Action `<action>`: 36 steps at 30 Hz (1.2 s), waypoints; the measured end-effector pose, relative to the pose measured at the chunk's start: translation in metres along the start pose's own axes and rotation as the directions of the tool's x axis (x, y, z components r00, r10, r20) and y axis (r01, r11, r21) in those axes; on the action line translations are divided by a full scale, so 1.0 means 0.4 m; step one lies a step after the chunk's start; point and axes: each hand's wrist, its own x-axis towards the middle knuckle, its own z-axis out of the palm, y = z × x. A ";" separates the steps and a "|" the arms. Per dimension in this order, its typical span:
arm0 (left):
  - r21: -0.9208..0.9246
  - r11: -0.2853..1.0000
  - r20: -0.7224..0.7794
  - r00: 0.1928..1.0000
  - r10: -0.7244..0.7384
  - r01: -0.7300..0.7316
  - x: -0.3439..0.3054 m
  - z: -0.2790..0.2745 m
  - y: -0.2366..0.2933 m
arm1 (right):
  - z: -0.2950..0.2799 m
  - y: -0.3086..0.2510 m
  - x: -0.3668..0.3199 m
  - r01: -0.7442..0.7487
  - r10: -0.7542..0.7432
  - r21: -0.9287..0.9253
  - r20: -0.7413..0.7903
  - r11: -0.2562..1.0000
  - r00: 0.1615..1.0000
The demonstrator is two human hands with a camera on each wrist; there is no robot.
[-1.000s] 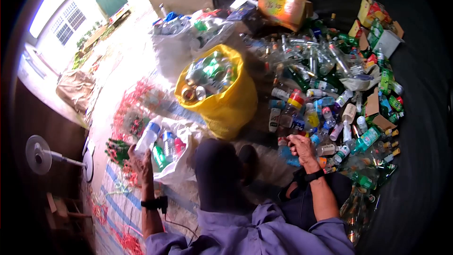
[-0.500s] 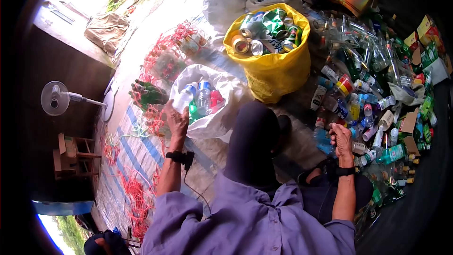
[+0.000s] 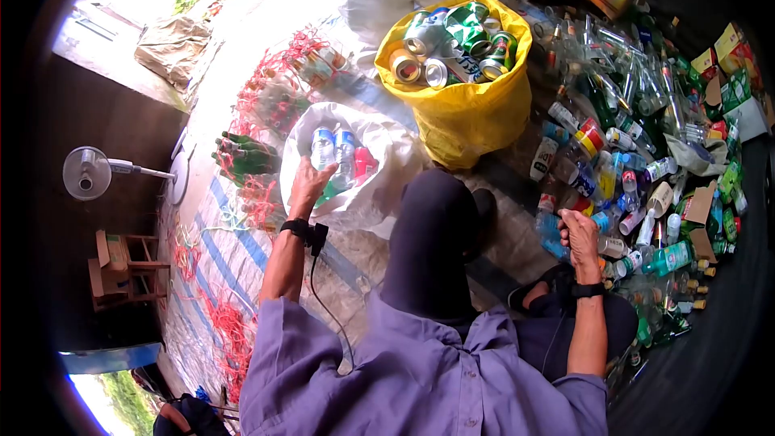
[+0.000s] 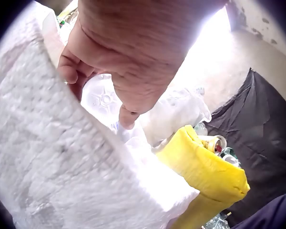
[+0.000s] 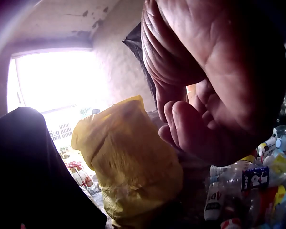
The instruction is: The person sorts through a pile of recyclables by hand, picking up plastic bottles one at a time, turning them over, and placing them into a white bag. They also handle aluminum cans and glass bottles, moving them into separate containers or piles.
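My left hand [image 3: 307,186] reaches over the near rim of a white woven sack [image 3: 387,137]. In the left wrist view its thumb and fingers are spread at the ribbed base of a clear plastic bottle [image 4: 104,99]. Two clear bottles with blue labels [image 3: 344,149] stand side by side in the sack, along with a red-pink bottle [image 3: 365,165]. Part of a green bottle shows beside the left fingers. My right hand [image 3: 580,238] hangs loosely curled with nothing in it, near a pale blue bottle [image 3: 551,234] at the edge of the bottle pile.
A yellow sack [image 3: 472,129] full of cans stands ahead. Mixed bottles [image 3: 622,169] are heaped on the right. Red netting holds green bottles [image 3: 245,157] on the left, near a standing fan [image 3: 87,173]. My raised knee [image 3: 428,218] sits between the hands.
The left hand first lifted a clear bottle beside the white sack, then brought it in. The bottle now stands among the others. The right hand has stayed nearly in place, while the head view turned.
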 end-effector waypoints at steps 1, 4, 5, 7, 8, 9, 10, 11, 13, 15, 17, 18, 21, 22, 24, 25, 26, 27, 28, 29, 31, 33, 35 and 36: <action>0.002 1.000 0.006 1.000 0.001 -0.001 0.002 0.005 -0.007 | 0.001 0.008 0.003 0.007 -0.007 -0.024 0.012 1.000 1.000; -0.112 0.993 0.027 0.999 -0.041 0.044 -0.012 0.012 -0.004 | 0.005 0.012 0.003 0.010 -0.007 -0.089 0.025 0.996 1.000; -0.179 0.981 0.066 0.996 -0.064 0.075 -0.027 0.008 0.008 | 0.003 0.009 -0.001 0.010 -0.006 -0.130 0.028 0.992 1.000; -0.120 0.993 -0.015 1.000 0.003 -0.004 0.006 0.051 -0.052 | 0.002 -0.005 -0.014 0.079 -0.073 -0.149 0.047 0.986 0.996; -0.094 0.995 -0.040 0.999 0.027 -0.031 0.016 0.067 -0.072 | -0.007 -0.011 -0.018 0.091 -0.083 -0.152 0.055 0.984 0.995; -0.080 0.996 -0.052 0.998 0.023 -0.027 0.019 0.071 -0.082 | -0.026 -0.012 -0.013 0.054 -0.045 -0.152 0.063 0.987 0.997; -0.066 0.998 -0.064 0.998 0.019 -0.024 0.022 0.075 -0.091 | -0.036 -0.013 -0.014 0.088 -0.084 -0.124 0.037 0.988 0.996; -0.031 0.999 -0.099 0.994 0.039 -0.042 0.020 0.082 -0.098 | -0.040 -0.024 -0.021 0.129 -0.130 -0.092 -0.006 0.987 0.992; 0.059 0.994 -0.186 0.977 0.105 -0.095 0.005 0.086 -0.108 | -0.082 -0.041 -0.027 0.110 -0.113 -0.047 -0.063 0.993 0.992; 0.032 0.981 -0.238 0.952 0.193 -0.191 0.004 0.077 -0.129 | -0.125 -0.043 -0.022 0.101 -0.090 0.060 -0.156 0.993 0.984; 0.053 0.973 -0.339 0.913 0.229 -0.224 0.022 0.080 -0.158 | -0.178 -0.021 -0.003 0.122 -0.060 0.242 -0.248 0.962 0.967; -0.026 0.967 -0.356 0.906 0.229 -0.254 0.014 0.067 -0.140 | -0.194 -0.020 -0.004 0.125 -0.022 0.317 -0.309 0.940 0.951; -0.557 0.740 -0.318 0.920 0.230 -0.378 -0.048 0.033 -0.027 | -0.253 0.015 0.012 0.096 0.065 0.390 -0.381 0.916 0.922; -0.570 0.756 -0.261 0.943 0.206 -0.323 -0.065 0.008 0.024 | -0.266 0.030 0.021 0.107 0.103 0.417 -0.449 0.903 0.887; -0.674 0.674 -0.165 0.950 0.264 -0.304 -0.147 -0.035 0.182 | -0.292 0.075 0.046 0.103 0.139 0.390 -0.544 0.915 0.827; -0.720 0.622 -0.117 0.937 0.329 -0.308 -0.200 -0.056 0.272 | -0.303 0.110 0.063 0.106 0.139 0.389 -0.551 0.915 0.823; -0.672 0.616 -0.169 0.895 0.414 -0.412 -0.245 -0.063 0.350 | -0.313 0.148 0.079 0.055 0.153 0.334 -0.565 0.941 0.810; -0.617 0.600 -0.216 0.842 0.494 -0.509 -0.279 -0.068 0.411 | -0.321 0.172 0.089 0.000 0.167 0.277 -0.579 0.961 0.798; -0.525 0.638 -0.209 0.812 0.545 -0.564 -0.295 -0.074 0.447 | -0.314 0.185 0.091 -0.028 0.224 0.327 -0.580 0.945 0.783; -0.496 0.658 -0.163 0.805 0.571 -0.567 -0.300 -0.068 0.461 | -0.306 0.197 0.092 -0.027 0.223 0.326 -0.582 0.945 0.782; -0.581 0.629 -0.045 0.792 0.609 -0.517 -0.299 -0.049 0.470 | -0.303 0.217 0.104 -0.109 0.260 0.289 -0.558 0.951 0.788; -0.708 0.554 -0.008 0.790 0.613 -0.437 -0.332 -0.047 0.493 | -0.306 0.233 0.120 -0.125 0.291 0.328 -0.527 0.937 0.799; -0.683 0.535 -0.048 0.762 0.646 -0.497 -0.398 -0.069 0.554 | -0.308 0.256 0.136 -0.120 0.276 0.309 -0.528 0.943 0.803; -0.724 0.484 -0.072 0.751 0.656 -0.492 -0.429 -0.076 0.583 | -0.311 0.262 0.140 -0.144 0.270 0.271 -0.518 0.952 0.812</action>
